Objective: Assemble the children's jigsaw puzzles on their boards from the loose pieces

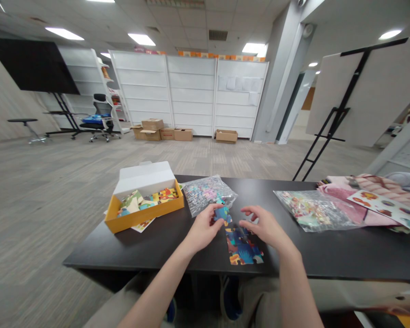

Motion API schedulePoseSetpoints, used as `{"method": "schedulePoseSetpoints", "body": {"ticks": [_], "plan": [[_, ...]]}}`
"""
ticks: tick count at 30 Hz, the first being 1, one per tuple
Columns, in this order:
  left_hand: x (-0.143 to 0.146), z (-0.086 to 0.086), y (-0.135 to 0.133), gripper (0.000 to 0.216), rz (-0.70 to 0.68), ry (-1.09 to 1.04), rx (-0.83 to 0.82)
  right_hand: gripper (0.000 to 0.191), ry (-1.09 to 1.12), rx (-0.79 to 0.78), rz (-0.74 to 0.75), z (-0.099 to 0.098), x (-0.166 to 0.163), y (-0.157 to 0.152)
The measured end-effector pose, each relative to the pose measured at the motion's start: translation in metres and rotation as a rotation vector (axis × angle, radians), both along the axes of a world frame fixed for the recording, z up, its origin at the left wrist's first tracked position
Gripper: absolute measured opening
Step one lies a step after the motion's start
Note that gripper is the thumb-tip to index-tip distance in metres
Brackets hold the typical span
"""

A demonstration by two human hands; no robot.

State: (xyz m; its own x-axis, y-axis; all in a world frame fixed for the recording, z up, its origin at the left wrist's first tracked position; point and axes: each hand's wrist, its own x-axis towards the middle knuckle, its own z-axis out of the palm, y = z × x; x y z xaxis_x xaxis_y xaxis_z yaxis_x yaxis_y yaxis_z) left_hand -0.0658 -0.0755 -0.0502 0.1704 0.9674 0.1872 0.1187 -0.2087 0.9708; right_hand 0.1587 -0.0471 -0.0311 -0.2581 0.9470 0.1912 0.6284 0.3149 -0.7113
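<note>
Between the thumb and fingers of my left hand (205, 228) is a blue puzzle piece (221, 213), held just above the dark table. Several joined pieces form a partly assembled jigsaw puzzle (245, 248), mostly dark blue with orange and brown bits, lying flat near the table's front edge. My right hand (264, 225) hovers over the upper right of that puzzle, thumb and fingers apart with nothing seen between them. A yellow box (145, 217) with its white lid raised stands to the left, holding more colourful pieces.
A clear plastic bag of pieces (208, 191) lies behind my left hand. Another clear bag (310, 209) rests on the right, beside pink cloth (338, 191) and a printed sheet (386, 207). The black table (140, 253) ends close to my knees.
</note>
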Motion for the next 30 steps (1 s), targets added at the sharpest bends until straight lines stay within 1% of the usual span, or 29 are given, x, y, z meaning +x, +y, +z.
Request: {"method": "schedulePoseSetpoints", "body": {"ticks": [2,4,7,12,16,18,20,22,24,26,28,30], "plan": [[-0.001,-0.001,0.000,0.041,0.016,0.015,0.003,0.043,-0.160,-0.037,-0.006,-0.005,0.015,0.000],[0.000,-0.001,0.000,0.038,0.026,0.016,-0.006,0.048,-0.242,-0.070,0.000,-0.008,0.022,0.001],[0.002,0.000,-0.001,0.033,0.024,0.010,-0.002,0.041,-0.291,-0.105,-0.011,-0.009,0.020,0.002],[0.004,-0.002,0.002,0.035,0.022,-0.025,-0.018,0.034,-0.278,-0.151,-0.027,-0.005,0.014,0.003],[0.004,-0.008,0.005,0.037,0.057,-0.015,-0.029,0.034,-0.176,-0.106,-0.010,-0.008,0.016,0.003],[0.003,-0.012,0.006,0.037,0.091,0.019,-0.010,0.031,-0.103,-0.084,-0.004,-0.011,0.017,0.005],[0.002,-0.015,0.006,0.037,0.123,0.055,0.009,0.024,0.012,-0.084,0.002,-0.012,0.015,0.007],[0.001,-0.017,0.006,0.038,0.133,0.072,0.022,0.023,0.173,-0.101,0.027,-0.010,0.011,0.008],[0.002,-0.015,0.005,0.039,0.119,0.067,0.025,0.029,0.333,-0.121,0.062,-0.006,0.003,0.008],[0.005,-0.011,0.004,0.039,0.101,0.039,0.021,0.037,0.438,-0.127,0.073,-0.002,-0.007,0.006],[0.007,-0.005,0.003,0.039,0.085,0.001,0.012,0.039,0.483,-0.133,0.056,0.000,-0.018,0.003],[0.010,-0.001,0.002,0.040,0.067,-0.040,-0.001,0.035,0.478,-0.127,0.038,-0.001,-0.028,0.002]]}}
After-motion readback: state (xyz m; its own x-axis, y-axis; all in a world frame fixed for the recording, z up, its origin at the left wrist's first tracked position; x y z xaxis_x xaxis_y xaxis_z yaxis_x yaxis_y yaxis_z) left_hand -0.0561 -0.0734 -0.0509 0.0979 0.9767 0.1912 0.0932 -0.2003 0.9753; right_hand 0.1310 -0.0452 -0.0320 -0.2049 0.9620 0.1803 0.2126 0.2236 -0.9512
